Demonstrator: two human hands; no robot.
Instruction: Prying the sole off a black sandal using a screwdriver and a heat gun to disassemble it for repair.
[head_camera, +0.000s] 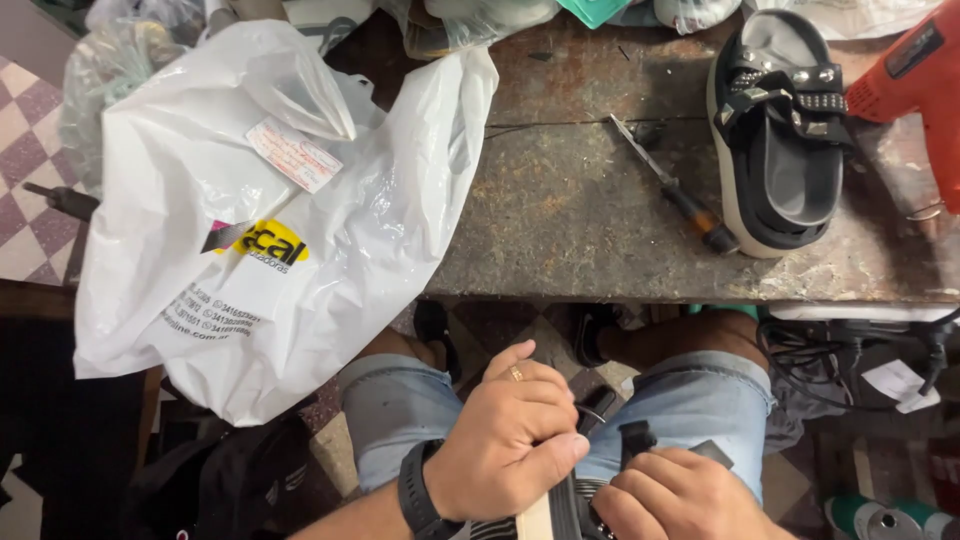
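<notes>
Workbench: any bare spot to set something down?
Bare patch on the workbench between the white plastic bag and the screwdriver. Right end is crowded: platform sandal, orange heat gun. Back edge is cluttered.

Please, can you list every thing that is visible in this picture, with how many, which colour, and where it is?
plastic bag: one, white with a paper slip, left end of workbench
workbench: one, worn brown-grey, across the top
sandal: one, black with studs and pale sole, right on bench
screwdriver: one, dark handle, bench middle
power tool: one, red, upper right corner
black strapped item: one, on the lap, type unclear
left hand: ring, black wristband, gripping the strapped item
right hand: on the same item
</notes>
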